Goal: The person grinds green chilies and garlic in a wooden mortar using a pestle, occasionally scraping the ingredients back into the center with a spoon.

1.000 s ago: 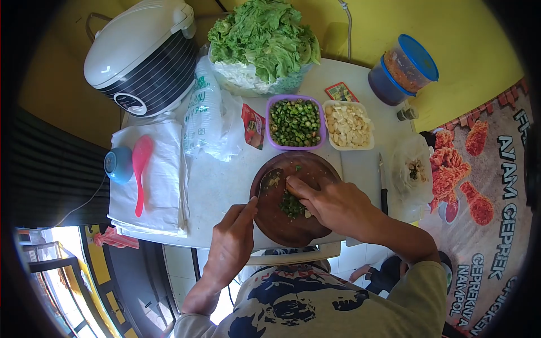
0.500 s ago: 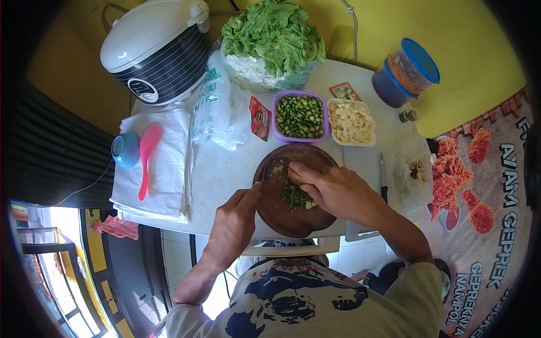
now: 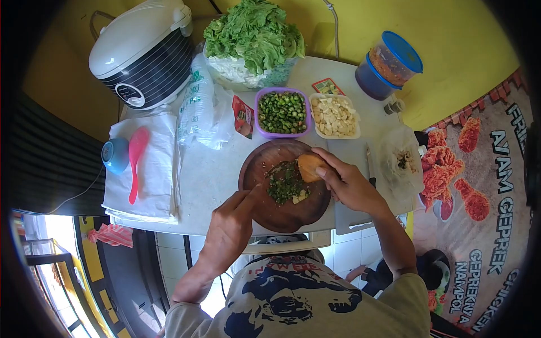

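A round brown mortar stands at the table's front edge, with crushed green chilies and pale garlic pieces in its bowl. My right hand is closed around a light-brown wooden pestle, held over the mortar's right side. My left hand is at the mortar's left rim, fingers pinched on what looks like a thin dark spoon, mostly hidden against the dark wood. Just behind the mortar are a purple tub of cut green chilies and a white tub of peeled garlic.
A cutting board and a knife lie right of the mortar, beside a clear plastic container. Left are bagged plastic cups, a pink rice paddle and a blue bowl. Behind stand a rice cooker and lettuce.
My right hand has drawn the pestle to the right, off the chilies, and tilted it so its broad end shows. The chilies now lie more gathered mid-bowl. The whole view has shifted slightly.
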### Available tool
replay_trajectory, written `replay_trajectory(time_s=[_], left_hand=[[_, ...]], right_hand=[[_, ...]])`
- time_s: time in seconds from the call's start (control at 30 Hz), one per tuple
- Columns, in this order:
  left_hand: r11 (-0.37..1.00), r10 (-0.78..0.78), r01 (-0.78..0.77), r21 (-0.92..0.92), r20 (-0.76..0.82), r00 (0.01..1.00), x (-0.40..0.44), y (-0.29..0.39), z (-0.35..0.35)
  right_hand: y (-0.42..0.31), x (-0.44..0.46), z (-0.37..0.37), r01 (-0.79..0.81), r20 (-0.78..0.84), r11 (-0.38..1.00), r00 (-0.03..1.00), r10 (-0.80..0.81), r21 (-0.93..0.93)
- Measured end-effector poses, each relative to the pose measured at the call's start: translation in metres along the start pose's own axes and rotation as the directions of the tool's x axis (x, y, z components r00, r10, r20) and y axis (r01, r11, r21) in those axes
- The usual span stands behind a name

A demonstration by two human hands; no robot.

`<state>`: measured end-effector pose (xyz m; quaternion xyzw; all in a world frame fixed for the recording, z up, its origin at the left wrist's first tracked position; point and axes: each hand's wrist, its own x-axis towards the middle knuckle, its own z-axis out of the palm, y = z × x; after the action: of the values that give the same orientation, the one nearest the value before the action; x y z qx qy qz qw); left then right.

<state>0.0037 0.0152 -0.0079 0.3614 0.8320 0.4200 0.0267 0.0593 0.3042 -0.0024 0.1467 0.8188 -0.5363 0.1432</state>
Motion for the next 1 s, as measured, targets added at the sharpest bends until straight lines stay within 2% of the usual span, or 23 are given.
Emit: replay_trajectory(time_s=[0.07,0.1,0.17,0.2,0.27,0.3,0.37,0.47,0.6,0.67,0.7,0.77,1.0], left_hand=[[1.0,-0.028,0.028,0.008,-0.017,0.999,-0.006,-0.002,-0.007],[0.998,-0.054,0.054,0.017,-0.033,0.998,-0.008,-0.003,-0.009],[0.997,-0.075,0.076,0.018,-0.04,0.996,-0.009,-0.004,-0.011],[0.995,-0.094,0.095,0.022,-0.046,0.995,-0.009,-0.005,-0.012],[0.995,-0.092,0.093,0.022,-0.045,0.995,-0.008,-0.009,-0.014],[0.997,-0.08,0.081,0.014,-0.053,0.995,-0.006,-0.01,-0.012],[0.994,-0.108,0.107,-0.005,-0.037,0.994,-0.006,-0.008,-0.01],[0.991,-0.135,0.135,0.009,-0.027,0.99,-0.007,-0.01,-0.017],[0.995,-0.089,0.09,0.034,-0.03,0.996,-0.005,-0.01,-0.014],[0.996,-0.086,0.087,0.033,-0.027,0.996,-0.008,-0.009,-0.013],[0.996,-0.087,0.088,0.03,-0.03,0.996,-0.008,-0.009,-0.012],[0.995,-0.093,0.094,0.021,-0.039,0.995,-0.009,-0.009,-0.012],[0.992,-0.125,0.125,-0.004,-0.053,0.991,-0.011,-0.011,-0.01]], right_hand=[[-0.001,0.0,0.012,0.329,-0.061,0.893,0.93,-0.363,-0.308],[-0.004,-0.001,0.017,0.327,-0.06,0.893,0.931,-0.361,-0.308],[-0.018,-0.003,0.024,0.283,0.009,0.674,0.925,-0.379,-0.682],[-0.029,0.0,0.025,0.286,0.016,0.673,0.926,-0.378,-0.682],[-0.052,0.005,0.026,0.284,0.128,0.578,0.947,-0.296,-0.765],[-0.056,0.008,0.026,0.284,0.133,0.576,0.948,-0.29,-0.767],[-0.062,0.012,0.026,0.233,0.169,0.549,0.972,-0.165,-0.803],[-0.059,0.015,0.019,0.266,0.211,0.573,0.964,-0.163,-0.775],[-0.066,0.028,0.015,0.259,0.199,0.598,0.966,-0.166,-0.758],[-0.048,0.03,0.005,0.405,0.204,0.685,0.911,-0.358,-0.606],[-0.046,0.024,0.002,0.403,0.202,0.683,0.912,-0.358,-0.609],[-0.042,0.009,-0.001,0.344,0.106,0.828,0.937,-0.332,-0.443],[-0.022,-0.02,0.036,0.312,0.073,0.644,0.926,-0.37,-0.699]])
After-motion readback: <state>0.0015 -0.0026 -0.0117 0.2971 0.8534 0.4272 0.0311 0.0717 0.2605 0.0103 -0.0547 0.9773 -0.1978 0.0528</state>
